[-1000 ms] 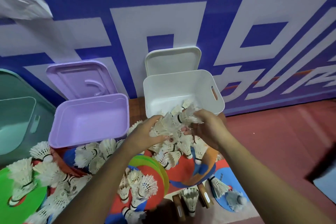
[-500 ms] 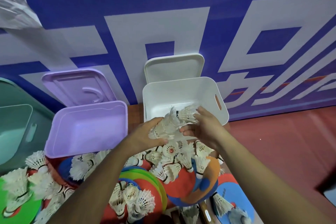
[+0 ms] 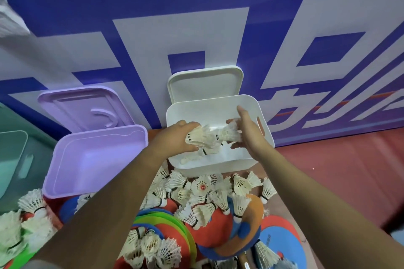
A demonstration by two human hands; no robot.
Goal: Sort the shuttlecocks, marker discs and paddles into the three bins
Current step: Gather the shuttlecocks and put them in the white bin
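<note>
white shuttlecocks (image 3: 207,137) between curled fingers (image 3: 190,126)

Sorting scene with cropped and blurred parts.
The green bin (image 3: 15,159) is cut off at the left edge; paddles (image 3: 277,240) run off the bottom edge under loose shuttlecocks (image 3: 203,185); the held shuttlecocks (image 3: 207,137) at centre blur together, their number unclear.

Loose shuttlecocks (image 3: 201,186) before rightmost bin (image 3: 218,165)

Bright, even light, soft shadows, wide-angle bending at edges, slight softness throughout
</note>
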